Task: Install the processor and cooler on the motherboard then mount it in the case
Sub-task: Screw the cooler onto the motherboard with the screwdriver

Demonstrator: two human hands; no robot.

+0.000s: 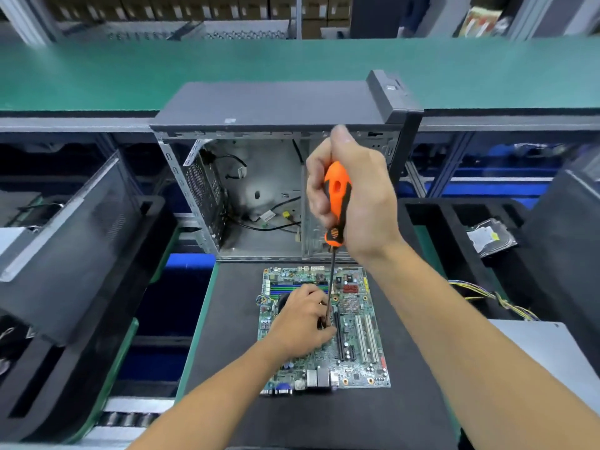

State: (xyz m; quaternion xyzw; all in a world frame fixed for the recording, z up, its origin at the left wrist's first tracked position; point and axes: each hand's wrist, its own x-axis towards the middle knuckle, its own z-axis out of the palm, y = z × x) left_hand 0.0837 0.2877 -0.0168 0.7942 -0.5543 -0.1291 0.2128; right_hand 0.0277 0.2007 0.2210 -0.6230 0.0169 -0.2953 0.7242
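A green motherboard (354,345) lies flat on a black mat (324,414) in front of me. My right hand (360,193) grips the orange and black handle of a screwdriver (337,203), held upright, its thin shaft running down to the board. My left hand (302,323) rests on the black cooler (281,301), mostly hidden under it, and its fingers pinch the shaft near the tip. The open grey computer case (259,190) stands just behind the board, its inside facing me with loose cables in it.
A black case side panel (65,241) leans at the left. Black foam trays (454,241) sit to the right, with a hard drive (490,237) and a bundle of coloured wires (490,298). A green conveyor belt (130,73) runs behind the case.
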